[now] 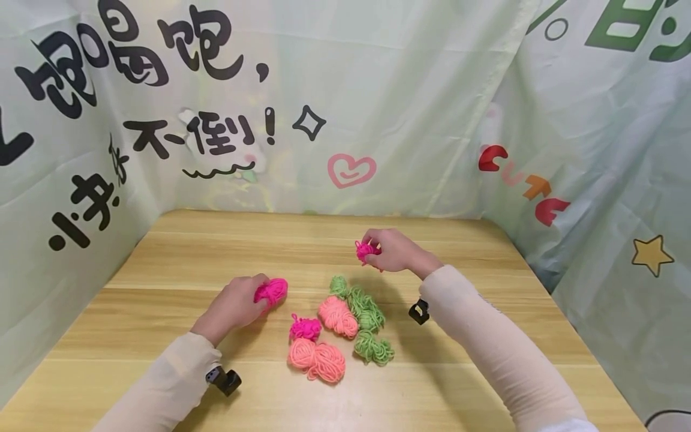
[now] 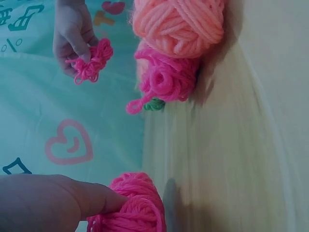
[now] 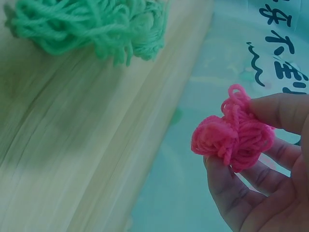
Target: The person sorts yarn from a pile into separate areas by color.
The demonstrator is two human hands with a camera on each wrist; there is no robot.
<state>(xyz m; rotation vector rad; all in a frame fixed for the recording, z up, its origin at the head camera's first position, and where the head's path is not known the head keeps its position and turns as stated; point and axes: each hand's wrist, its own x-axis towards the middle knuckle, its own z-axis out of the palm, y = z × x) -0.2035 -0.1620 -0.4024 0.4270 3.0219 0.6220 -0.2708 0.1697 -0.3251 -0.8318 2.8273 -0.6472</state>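
My left hand (image 1: 240, 302) grips a bright pink yarn ball (image 1: 272, 291) low over the left middle of the table, thumb across it in the left wrist view. Higher and farther back, my right hand (image 1: 396, 250) pinches a smaller, loopy pink yarn bundle (image 3: 234, 133) between thumb and fingers, off the table. Between the hands lies a group of yarn: a second loopy pink bundle (image 1: 305, 329), a coral skein (image 1: 338, 316), another coral skein (image 1: 317, 360) nearest me, and green yarn bundles (image 1: 366, 309) along the right side. Palms are partly hidden in the head view.
The wooden table (image 1: 464, 360) runs back to a pale printed cloth (image 1: 410, 120) that hangs behind and at both sides. Each forearm carries a small black wrist camera (image 1: 224, 380). A pale curved object (image 1: 669, 421) shows at the lower right corner.
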